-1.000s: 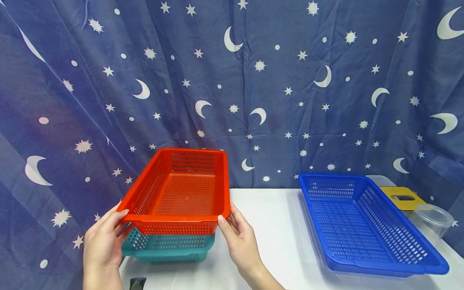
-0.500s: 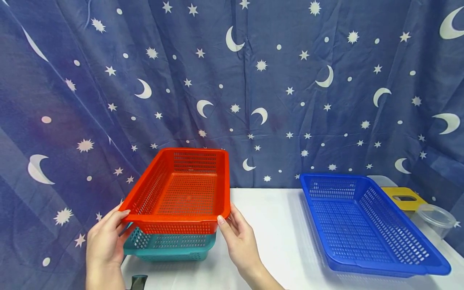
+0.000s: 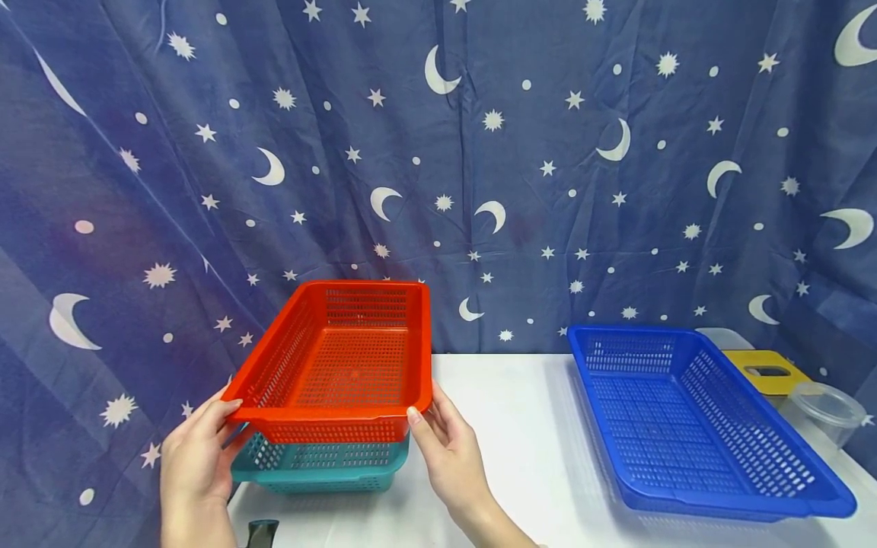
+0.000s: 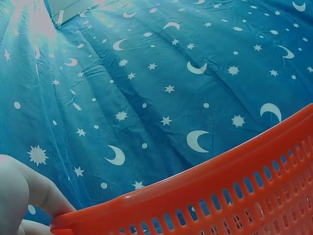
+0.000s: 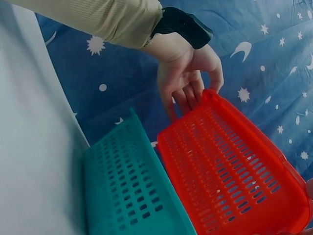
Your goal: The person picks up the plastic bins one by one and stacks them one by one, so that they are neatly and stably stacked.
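Observation:
Both hands hold a red plastic basket (image 3: pixel 352 373) by its two near corners. The left hand (image 3: pixel 199 464) grips the near-left corner, thumb over the rim; in the left wrist view its fingers reach the end of the red rim. At the near-right corner the right hand (image 3: pixel 452 453) pinches the rim, thumb in front and fingers behind. Below the red basket stands a teal basket (image 3: pixel 329 479) on the white table. In the right wrist view the red basket is raised and tilted above the teal basket (image 5: pixel 127 181). The red basket looks empty inside.
A blue basket (image 3: pixel 658 426) sits on the right of the white table (image 3: pixel 510 449). Behind it are a yellow piece with a slot (image 3: pixel 767 371) and a clear lidded tub (image 3: pixel 825 411). A starry curtain (image 3: pixel 514 175) hangs along the back and left.
Hands and red basket hold almost the same position over the teal basket. Only slight shifts of the whole head view show.

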A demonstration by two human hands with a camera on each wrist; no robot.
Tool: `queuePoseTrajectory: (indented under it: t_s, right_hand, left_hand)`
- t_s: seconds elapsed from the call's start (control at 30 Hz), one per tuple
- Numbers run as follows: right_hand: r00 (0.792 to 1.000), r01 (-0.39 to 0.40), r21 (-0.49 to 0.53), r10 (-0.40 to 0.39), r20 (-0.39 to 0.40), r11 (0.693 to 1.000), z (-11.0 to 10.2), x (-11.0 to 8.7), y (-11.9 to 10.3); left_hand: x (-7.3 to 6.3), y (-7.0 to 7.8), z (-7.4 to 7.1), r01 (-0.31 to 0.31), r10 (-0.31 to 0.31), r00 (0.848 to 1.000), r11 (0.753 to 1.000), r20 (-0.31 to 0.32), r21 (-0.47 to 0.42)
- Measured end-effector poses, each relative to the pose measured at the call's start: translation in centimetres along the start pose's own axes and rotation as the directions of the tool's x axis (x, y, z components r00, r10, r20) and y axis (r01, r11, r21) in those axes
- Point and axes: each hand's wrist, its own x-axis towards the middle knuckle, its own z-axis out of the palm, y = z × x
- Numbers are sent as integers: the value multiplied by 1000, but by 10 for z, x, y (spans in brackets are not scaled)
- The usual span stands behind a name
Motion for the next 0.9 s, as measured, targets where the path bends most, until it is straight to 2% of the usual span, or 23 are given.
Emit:
queuePoseTrajectory:
  t_s: [0.13, 0.27, 0.4, 0.6, 0.8, 0.9]
  right_hand:
    - [1000, -15, 4, 15, 4, 1000, 2, 0, 1]
    - [999, -44, 2, 44, 10, 999, 4, -2, 3]
    - [998, -59, -4, 59, 3, 998, 6, -3, 5]
    - [996, -84, -18, 84, 5, 996, 7, -4, 12]
    - [994, -108, -36, 108, 4, 994, 7, -4, 19]
    - [992, -129, -54, 129, -3, 990, 8, -5, 21]
  left_hand:
    - [0, 0, -2, -8, 8, 1000, 1000, -23, 2]
    - [2, 0, -4, 2, 2, 998, 999, -66, 53]
    - [5, -2, -7, 24, -18, 998, 996, -68, 83]
    - [10, -8, -11, 23, -13, 997, 990, -77, 136]
    - [13, -13, -13, 17, 4, 996, 973, -87, 230]
    - [14, -14, -13, 9, 30, 993, 946, -116, 323]
